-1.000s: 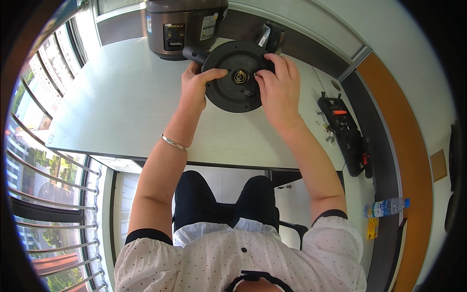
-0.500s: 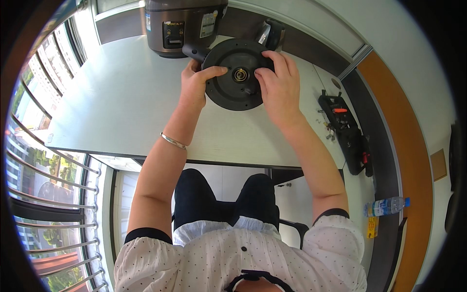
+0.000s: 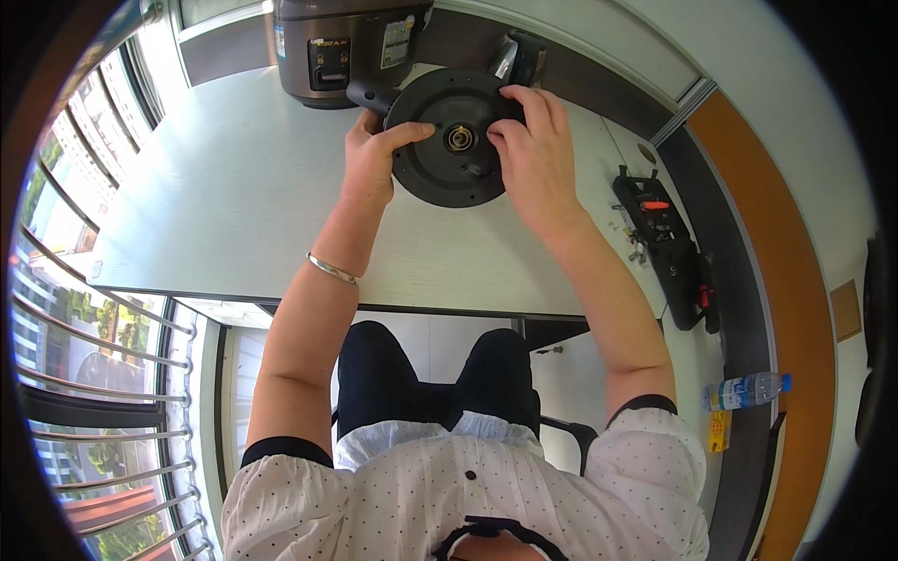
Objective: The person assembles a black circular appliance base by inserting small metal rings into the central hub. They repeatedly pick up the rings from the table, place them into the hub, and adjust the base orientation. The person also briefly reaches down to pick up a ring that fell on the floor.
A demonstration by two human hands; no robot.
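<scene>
A round black pot lid (image 3: 447,173) with a side handle and a small brass fitting at its centre lies on the white table (image 3: 215,206). My left hand (image 3: 372,159) grips the lid's left rim, thumb lying over the top. My right hand (image 3: 530,145) rests on the lid's right half, fingers curled around a small black knob beside the brass fitting. A silver bracelet (image 3: 332,269) circles my left wrist.
A grey electric cooker body (image 3: 351,47) stands at the table's far edge just behind the lid. A black tool case with an orange-handled tool (image 3: 666,245) lies at the right. A water bottle (image 3: 744,390) lies on the floor. Window railings run along the left.
Both hands have stayed on the lid; the fingers of my right hand have drawn in closer to the centre fitting. The lid has barely moved.
</scene>
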